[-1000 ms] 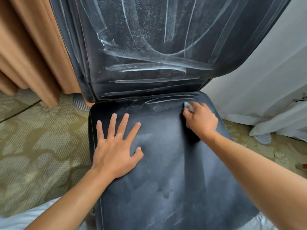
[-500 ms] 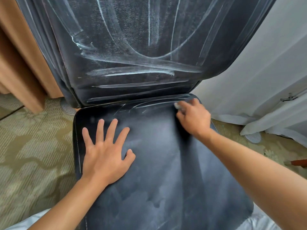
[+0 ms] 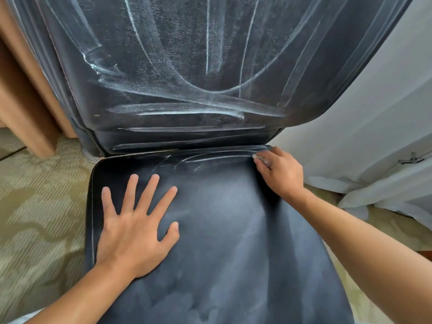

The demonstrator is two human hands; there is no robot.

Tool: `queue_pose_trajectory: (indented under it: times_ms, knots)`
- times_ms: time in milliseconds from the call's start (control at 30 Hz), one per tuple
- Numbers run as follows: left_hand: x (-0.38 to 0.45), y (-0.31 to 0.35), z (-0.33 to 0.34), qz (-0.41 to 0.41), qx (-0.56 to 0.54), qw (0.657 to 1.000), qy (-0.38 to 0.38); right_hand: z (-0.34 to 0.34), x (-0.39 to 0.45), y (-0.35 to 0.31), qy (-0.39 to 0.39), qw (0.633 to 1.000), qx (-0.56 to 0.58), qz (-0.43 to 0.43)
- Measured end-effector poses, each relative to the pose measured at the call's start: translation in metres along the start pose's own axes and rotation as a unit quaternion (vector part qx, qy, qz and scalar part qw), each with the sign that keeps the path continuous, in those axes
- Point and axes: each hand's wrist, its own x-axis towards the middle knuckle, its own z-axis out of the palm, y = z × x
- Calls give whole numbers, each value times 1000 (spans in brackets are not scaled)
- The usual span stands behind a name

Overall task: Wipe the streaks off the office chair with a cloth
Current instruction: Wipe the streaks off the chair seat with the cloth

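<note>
On dark chair seat (image 3: 233, 230), left hand (image 3: 133, 232) flat, fingers spread, right hand (image 3: 278, 174) pinching small pale cloth (image 3: 257, 157).

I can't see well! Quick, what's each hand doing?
Left hand: open, flat on the seat.
Right hand: pinching something small and white at the seat's back edge.

This looks like a furnished room in a hotel or home: patterned olive carpet (image 3: 35, 218) covers the floor, tan curtains (image 3: 21, 94) hang at the left, white sheer curtains (image 3: 364, 118) at the right, and a dark padded office chair (image 3: 233, 242) stands between them.
</note>
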Motion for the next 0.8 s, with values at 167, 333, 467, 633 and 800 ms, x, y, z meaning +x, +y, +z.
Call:
queue_pose_trajectory:
  times_ms: [167,333,467,633,800]
  knots:
    - [1,-2,2,-13,1,1000,1,7,46,8,-18,987,46,151]
    - [-1,0,4,-14,9,1000,12,-4,23,13,-69,992,102,7]
    - [1,0,4,-16,15,1000,11,-3,50,31,-73,993,77,52]
    - [1,0,6,-13,23,999,18,6,60,23,-47,988,75,127]
    - [2,3,4,-17,21,999,18,-2,28,15,-78,992,101,-20]
